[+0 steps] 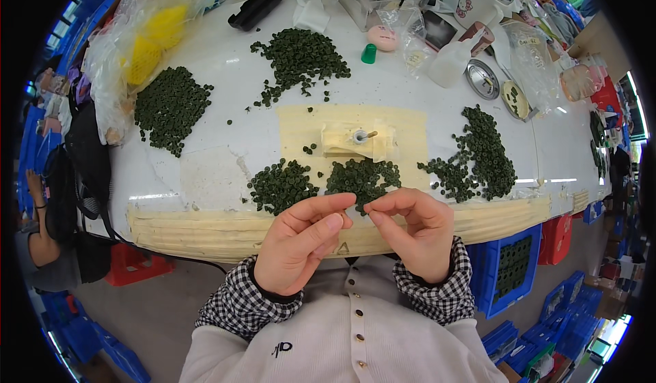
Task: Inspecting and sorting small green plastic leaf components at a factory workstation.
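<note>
2 pinches, near each other: left hand [298, 246] and right hand [418, 236], thumb and index nearly together; can't make out what's gripped. Middle pile of dark green pieces [362, 176] just beyond both, roughly equally near.

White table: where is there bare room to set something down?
Mostly bare: between the far green pile and the right green pile; also left of the near-left green pile. Crowded: the far edge, and just beyond the left hand and right hand.
</note>
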`<state>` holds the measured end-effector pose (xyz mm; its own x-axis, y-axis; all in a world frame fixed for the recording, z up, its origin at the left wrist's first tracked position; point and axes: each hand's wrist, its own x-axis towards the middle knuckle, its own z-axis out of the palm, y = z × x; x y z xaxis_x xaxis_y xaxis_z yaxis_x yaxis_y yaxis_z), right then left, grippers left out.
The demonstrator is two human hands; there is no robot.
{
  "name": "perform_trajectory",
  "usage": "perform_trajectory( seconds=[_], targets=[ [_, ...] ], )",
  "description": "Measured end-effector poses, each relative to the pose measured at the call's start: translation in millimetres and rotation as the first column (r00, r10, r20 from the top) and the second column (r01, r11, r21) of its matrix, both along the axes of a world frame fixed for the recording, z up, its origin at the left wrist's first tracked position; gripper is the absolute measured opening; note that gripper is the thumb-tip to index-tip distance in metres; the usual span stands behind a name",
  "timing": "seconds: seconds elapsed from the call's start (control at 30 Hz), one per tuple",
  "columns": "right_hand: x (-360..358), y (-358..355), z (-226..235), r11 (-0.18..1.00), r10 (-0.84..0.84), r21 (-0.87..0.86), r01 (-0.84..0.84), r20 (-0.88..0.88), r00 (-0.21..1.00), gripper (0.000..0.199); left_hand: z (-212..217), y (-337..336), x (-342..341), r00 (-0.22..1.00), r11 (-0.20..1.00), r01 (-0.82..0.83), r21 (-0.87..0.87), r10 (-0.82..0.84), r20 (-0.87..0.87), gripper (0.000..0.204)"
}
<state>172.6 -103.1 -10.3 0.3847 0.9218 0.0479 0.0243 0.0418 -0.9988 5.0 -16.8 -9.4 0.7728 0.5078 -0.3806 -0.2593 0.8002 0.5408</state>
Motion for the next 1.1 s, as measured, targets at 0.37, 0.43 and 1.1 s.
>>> perform_trajectory(
  seconds=[0.37, 0.43, 1.1],
  targets=[
    [1.1, 1.3, 4.0, 0.994, 0.021, 0.103, -0.036, 0.145, 0.989, 0.014, -10.6, -2.7, 0.5, 0.997, 0.999, -0.03, 0.016, 0.029, 0.074, 0.018],
    [0.7, 2.1, 3.5, 0.994, 0.01, 0.107, -0.027, 0.154, 0.988, 0.014, -10.4, -3.0, 1.2, 0.997, 0.999, -0.035, 0.025, 0.033, 0.073, 0.017],
    [-22.9, 3.2, -2.1, 0.992, -0.074, 0.109, 0.065, 0.072, 0.995, 0.021, -10.8, -11.8, 9.4, 0.982, 0.977, -0.173, 0.121, 0.18, -0.048, 0.01]
  ],
)
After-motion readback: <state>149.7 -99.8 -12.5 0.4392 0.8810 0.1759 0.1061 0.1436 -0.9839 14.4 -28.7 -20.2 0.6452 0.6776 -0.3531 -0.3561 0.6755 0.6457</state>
